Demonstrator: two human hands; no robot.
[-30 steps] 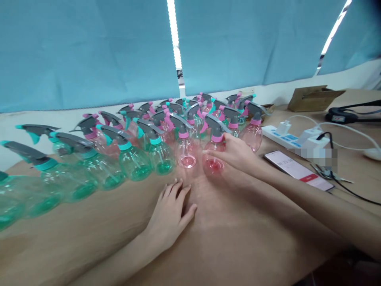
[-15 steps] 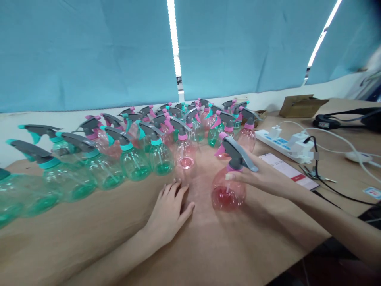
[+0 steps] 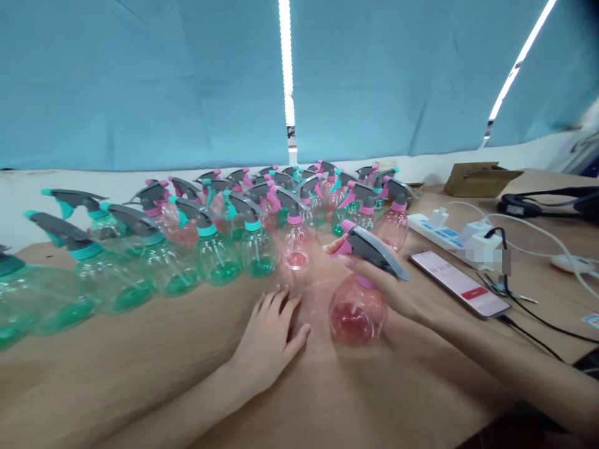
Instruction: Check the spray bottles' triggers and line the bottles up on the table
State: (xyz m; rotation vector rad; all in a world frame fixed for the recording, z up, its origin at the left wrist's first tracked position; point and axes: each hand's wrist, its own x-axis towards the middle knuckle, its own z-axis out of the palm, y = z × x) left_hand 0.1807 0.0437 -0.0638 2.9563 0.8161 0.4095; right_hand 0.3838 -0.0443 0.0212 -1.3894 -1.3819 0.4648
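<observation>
A clear pink spray bottle [image 3: 353, 318] with a grey and pink spray head stands near the front, a little right of centre. My right hand [image 3: 395, 290] is closed round its neck just under the spray head, its fingertips up by the pink trigger. Palm down on the table, my left hand [image 3: 269, 343] lies open with fingers spread, holding nothing. Just beyond its fingertips are another pink spray bottle [image 3: 294, 242] and a green spray bottle [image 3: 259, 249] with a turquoise collar.
Several green and pink spray bottles crowd the back and left of the brown table [image 3: 187, 368]. To the right lie a phone [image 3: 461, 284], a white power strip [image 3: 435, 231] with cables, keys [image 3: 510, 287], a cardboard box [image 3: 482, 179] and a black strapped device [image 3: 538, 202].
My right hand's fingers have moved from the side of the neck up and forward towards the trigger. The held bottle has shifted slightly nearer. The left hand stays put; the view has shifted slightly.
</observation>
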